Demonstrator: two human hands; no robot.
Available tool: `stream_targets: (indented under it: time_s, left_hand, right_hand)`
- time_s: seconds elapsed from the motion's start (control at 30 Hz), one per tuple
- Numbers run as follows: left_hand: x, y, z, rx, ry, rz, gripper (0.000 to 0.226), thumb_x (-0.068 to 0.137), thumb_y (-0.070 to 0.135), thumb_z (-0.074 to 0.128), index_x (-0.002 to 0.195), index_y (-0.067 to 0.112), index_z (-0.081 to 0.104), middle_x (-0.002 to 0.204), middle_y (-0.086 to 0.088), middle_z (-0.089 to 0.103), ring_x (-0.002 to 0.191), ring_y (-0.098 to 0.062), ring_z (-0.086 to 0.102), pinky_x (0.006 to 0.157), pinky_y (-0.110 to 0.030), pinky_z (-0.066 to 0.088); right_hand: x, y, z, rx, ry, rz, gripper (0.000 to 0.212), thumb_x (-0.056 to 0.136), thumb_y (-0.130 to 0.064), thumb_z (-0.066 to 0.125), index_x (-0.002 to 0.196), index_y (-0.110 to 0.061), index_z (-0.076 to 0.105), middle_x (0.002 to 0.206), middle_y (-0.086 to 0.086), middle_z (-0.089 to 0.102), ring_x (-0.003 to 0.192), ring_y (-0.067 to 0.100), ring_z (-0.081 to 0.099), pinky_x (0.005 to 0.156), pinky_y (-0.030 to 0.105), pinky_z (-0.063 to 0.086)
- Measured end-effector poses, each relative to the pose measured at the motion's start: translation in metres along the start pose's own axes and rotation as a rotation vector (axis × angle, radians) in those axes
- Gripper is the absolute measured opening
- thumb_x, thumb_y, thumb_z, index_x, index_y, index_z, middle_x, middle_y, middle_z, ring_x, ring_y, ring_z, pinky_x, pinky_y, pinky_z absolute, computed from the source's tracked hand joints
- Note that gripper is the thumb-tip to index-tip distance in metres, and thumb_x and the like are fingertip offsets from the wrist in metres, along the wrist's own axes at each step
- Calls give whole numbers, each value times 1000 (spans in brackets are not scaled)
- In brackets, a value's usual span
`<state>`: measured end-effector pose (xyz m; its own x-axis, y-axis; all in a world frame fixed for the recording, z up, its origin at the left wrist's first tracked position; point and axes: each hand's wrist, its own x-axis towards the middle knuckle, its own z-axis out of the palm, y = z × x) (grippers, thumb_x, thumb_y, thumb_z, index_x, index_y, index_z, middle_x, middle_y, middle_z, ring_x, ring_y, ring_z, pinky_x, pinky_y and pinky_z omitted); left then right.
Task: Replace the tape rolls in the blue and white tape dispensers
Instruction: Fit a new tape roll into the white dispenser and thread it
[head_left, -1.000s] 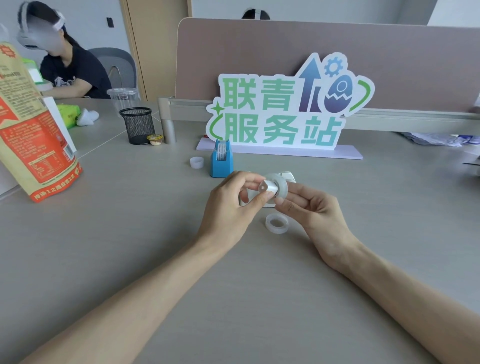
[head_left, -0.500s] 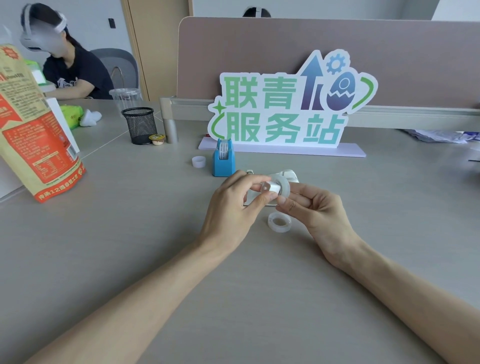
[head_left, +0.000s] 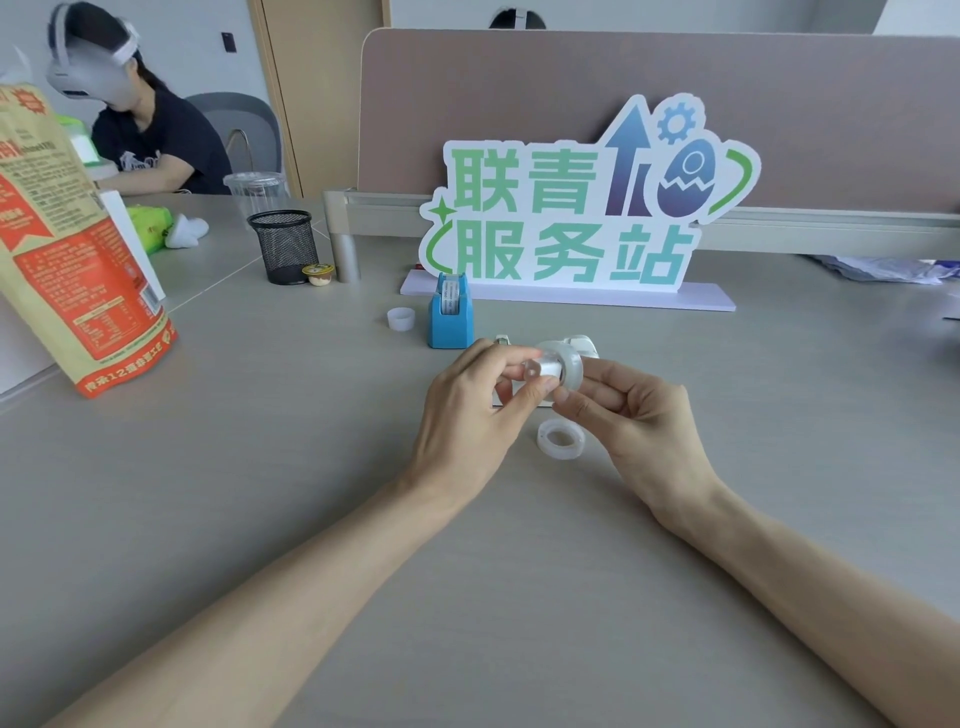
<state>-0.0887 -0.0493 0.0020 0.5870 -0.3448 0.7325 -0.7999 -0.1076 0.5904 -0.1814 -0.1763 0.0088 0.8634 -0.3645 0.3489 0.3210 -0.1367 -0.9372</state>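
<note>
Both hands meet above the table's middle. My left hand (head_left: 470, 400) pinches a small white spool core (head_left: 543, 370), which sits partly inside a clear tape roll (head_left: 570, 364) held by the fingers of my right hand (head_left: 636, 415). Just behind them the white dispenser (head_left: 582, 344) lies mostly hidden by the hands. A second clear tape roll (head_left: 561, 439) lies flat on the table below my right fingers. The blue dispenser (head_left: 450, 317) stands upright further back, with a tape roll in it. A small white core (head_left: 401, 318) rests to its left.
A large sign on a white base (head_left: 571, 218) stands behind the dispensers. A black mesh pen cup (head_left: 284, 247) and a small lidded tub (head_left: 318, 274) are at the back left. A tall orange bag (head_left: 67, 249) stands at the left. Another person sits at the far-left desk.
My hands have stayed together in the same spot, with the core still pressed into the roll. Only small finger shifts show.
</note>
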Motion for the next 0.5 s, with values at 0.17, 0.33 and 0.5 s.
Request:
stream_targets:
  time_s: [0.17,0.33,0.5]
  left_hand:
    - [1,0,-1,-12,-20,-11,19,82,18,73,98,10,70,82,11,61,75,13,56,71,-10,45]
    - [3,2,-3,-41,-47,-24,16,82,16,73,95,9,70,82,3,65,77,-3,59,71,-10,45]
    - [3,1,-2,-74,-80,-57,13,82,17,72,93,9,70,78,14,60,75,3,56,56,-7,43]
  right_hand:
    - [-2,-1,2,-23,-6,-45,24,88,-1,64,108,-14,70,99,-5,77,98,7,72,84,16,53]
    - [-3,-3,2,-85,-4,-89,25,89,-2,64,110,-15,70,100,-8,77,100,5,71,86,15,52]
    - [-4,-2,2,-137,3,-116,27,90,-4,64,110,-20,70,98,-12,77,100,3,70,87,16,52]
